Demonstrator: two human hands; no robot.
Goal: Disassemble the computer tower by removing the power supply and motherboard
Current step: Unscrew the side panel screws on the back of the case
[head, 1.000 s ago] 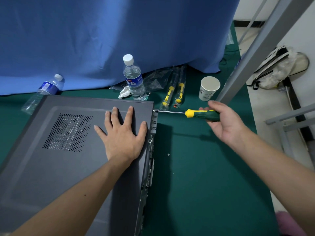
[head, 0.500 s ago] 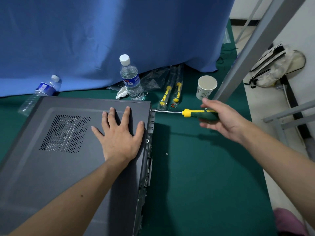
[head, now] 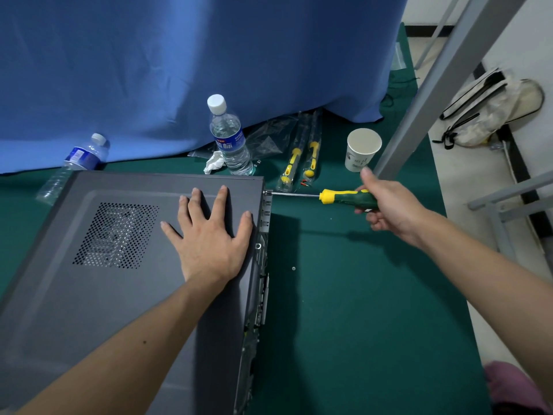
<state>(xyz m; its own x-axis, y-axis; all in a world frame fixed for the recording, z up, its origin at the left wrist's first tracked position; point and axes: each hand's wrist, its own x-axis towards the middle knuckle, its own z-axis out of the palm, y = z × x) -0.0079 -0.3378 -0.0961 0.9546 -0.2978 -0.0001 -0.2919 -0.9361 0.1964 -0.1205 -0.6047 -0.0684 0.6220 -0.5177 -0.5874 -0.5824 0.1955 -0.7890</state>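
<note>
- Computer tower [head: 104, 265] lies on its side at lower left of frame, grey side panel up, vent grille [head: 116, 235] on the panel's left half; its rear edge runs down frame centre.
- Left hand [head: 209, 238] flat on the panel near the upper right corner, fingers spread, palm down, gripping nothing.
- Right hand [head: 386, 205] wrapped around the green-and-yellow handle of a screwdriver [head: 323, 196]; shaft horizontal, tip touching the tower's top rear corner.
- Green table [head: 359, 324] is bare right of the tower's rear edge, down to the bottom of frame; one small screw [head: 293, 268] lies there, apart from the case.
- Table's right edge runs diagonally at frame right; a grey metal post [head: 434, 85] rises just beyond the right hand.
- Upright water bottle [head: 229, 139] just behind the tower's far edge, blue label with characters too blurred to read; crumpled tissue [head: 214, 165] beside it.
- Second bottle [head: 71, 166] lies tilted at upper left against the blue curtain [head: 179, 70].
- Two bagged screwdrivers [head: 300, 158] and a paper cup [head: 360, 149] with faint unreadable print sit upper centre-right.
- Pale bag [head: 490, 112] on the floor, upper right.
</note>
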